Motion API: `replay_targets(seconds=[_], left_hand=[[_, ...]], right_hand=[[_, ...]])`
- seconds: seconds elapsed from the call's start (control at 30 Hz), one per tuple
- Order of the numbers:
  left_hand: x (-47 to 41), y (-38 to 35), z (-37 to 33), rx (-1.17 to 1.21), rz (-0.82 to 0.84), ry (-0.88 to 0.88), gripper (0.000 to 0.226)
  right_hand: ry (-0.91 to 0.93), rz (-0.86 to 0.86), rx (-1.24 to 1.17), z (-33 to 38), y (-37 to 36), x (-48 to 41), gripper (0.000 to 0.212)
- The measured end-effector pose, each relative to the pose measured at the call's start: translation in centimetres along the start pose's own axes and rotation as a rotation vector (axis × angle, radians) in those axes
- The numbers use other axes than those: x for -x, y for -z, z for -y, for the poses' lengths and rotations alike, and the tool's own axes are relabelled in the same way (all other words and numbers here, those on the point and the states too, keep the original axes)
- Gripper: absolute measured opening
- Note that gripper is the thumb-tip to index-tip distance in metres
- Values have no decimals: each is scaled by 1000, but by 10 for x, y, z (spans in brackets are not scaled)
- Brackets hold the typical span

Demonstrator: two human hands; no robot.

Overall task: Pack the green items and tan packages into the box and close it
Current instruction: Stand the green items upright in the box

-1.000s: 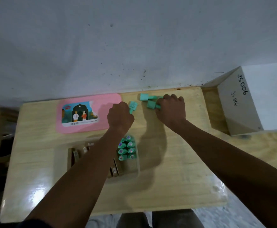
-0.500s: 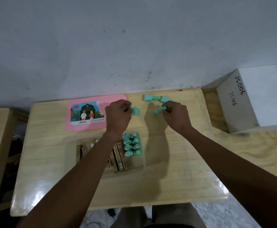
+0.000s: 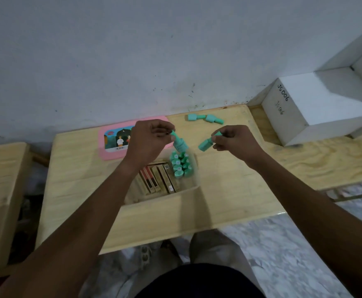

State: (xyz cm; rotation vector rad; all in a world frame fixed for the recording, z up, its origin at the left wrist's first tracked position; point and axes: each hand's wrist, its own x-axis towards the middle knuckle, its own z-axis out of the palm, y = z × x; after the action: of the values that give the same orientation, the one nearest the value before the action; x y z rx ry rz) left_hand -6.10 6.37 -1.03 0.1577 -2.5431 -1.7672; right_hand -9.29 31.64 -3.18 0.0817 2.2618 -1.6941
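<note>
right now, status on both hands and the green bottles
Left hand pinching small green bottle over open cardboard box. Right hand holding second green bottle. Two loose green bottles on table. Nothing blocking.

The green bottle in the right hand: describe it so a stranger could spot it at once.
Start at the open box in the middle of the wooden table. Just above its right corner, the right hand pinches a green bottle by its cap. It alone hangs tilted beside the box, not over it.
</note>
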Motion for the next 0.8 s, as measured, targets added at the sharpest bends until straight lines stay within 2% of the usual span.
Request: replay_targets(seconds=[0.23,0.5,0.8], left_hand=[[34,-8,17,-106,130,8,29],[53,-19,41,-154,132,69,32],[60,-34,58,-194,137,42,32]], right_hand=[[74,4,189,-8,-21,37,17],[107,31,407,-24,-45,44,14],[282,97,699,-32,-62,36,11]])
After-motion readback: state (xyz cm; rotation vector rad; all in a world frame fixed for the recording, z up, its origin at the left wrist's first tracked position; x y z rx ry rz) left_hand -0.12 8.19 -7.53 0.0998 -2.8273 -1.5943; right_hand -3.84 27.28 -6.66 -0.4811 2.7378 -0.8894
